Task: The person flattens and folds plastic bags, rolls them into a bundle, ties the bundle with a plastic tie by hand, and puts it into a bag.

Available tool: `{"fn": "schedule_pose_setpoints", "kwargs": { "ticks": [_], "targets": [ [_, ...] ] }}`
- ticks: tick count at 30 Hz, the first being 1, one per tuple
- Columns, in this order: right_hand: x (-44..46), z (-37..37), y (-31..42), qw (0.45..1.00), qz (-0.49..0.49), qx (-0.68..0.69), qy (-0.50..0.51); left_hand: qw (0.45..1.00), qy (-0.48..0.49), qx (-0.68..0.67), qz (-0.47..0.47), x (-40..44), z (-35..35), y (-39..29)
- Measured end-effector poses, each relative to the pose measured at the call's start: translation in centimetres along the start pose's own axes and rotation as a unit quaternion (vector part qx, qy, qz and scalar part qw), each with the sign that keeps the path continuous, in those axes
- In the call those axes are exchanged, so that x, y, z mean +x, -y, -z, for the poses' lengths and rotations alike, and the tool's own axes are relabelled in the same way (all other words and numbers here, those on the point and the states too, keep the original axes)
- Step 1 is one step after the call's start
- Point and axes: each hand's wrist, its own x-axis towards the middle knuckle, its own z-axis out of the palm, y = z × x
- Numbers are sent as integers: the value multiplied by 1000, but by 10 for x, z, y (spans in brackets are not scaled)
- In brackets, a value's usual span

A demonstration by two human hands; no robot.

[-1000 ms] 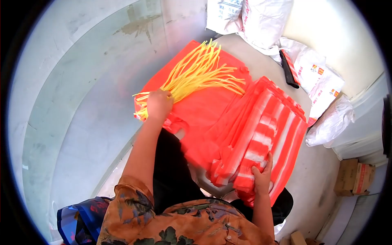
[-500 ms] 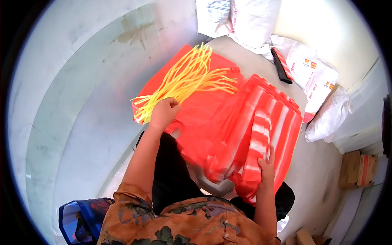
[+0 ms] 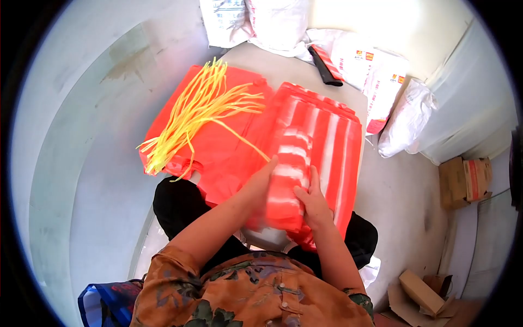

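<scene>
My left hand (image 3: 260,185) is at the left side of a folded bundle of red-and-white striped plastic bags (image 3: 291,174). From its closed fingertips a single yellow strip (image 3: 242,139) runs back to a loose pile of yellow strips (image 3: 188,114). My right hand (image 3: 316,200) grips the bundle's right edge, thumb on top, fingers partly hidden. Under the bundle lies a larger stack of striped bags (image 3: 340,158). Plain red plastic bags (image 3: 220,147) lie beneath the yellow pile.
Beyond the grey tabletop (image 3: 283,65) stand white sacks (image 3: 278,24). A black and red-striped item (image 3: 327,65) lies at the table's far side. Cardboard boxes (image 3: 463,182) are at the right, a blue bag (image 3: 109,302) at lower left.
My left hand has moved right from the yellow pile to the striped bundle, drawing out one yellow strip. My right hand stays on the bundle. The whole view has shifted.
</scene>
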Motion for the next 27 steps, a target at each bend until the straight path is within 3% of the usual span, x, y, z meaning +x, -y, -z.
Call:
{"fn": "schedule_pose_setpoints", "kwargs": {
  "ticks": [4, 6, 8, 11, 13, 17, 20, 26, 27],
  "targets": [
    [-3, 15, 2, 990, -8, -142, -4, 998, 42, 45, 19, 24, 24, 6],
    [26, 55, -37, 973, 102, -207, 10, 996, 30, 80, 0, 26, 22, 7],
    [20, 61, -25, 935, 156, -318, -6, 993, 4, 115, -25, 14, 9, 4],
    [10, 74, 10, 836, 176, -515, -68, 976, -65, 194, -72, 13, 7, 6],
    [19, 98, 7, 763, 215, -600, -105, 964, -56, 235, -116, 21, 21, 9],
    [9, 100, 27, 725, 217, -638, -144, 885, -76, 403, -218, 35, 42, 9],
    [6, 107, 25, 748, 205, -619, -124, 733, -107, 590, -321, 28, 39, -4],
    [-8, 110, 31, 889, 131, -423, -115, 654, -131, 665, -336, 32, 23, -19],
    [-8, 115, 31, 900, 124, -400, -120, 671, -128, 660, -312, 33, 19, -17]
  ]
}}
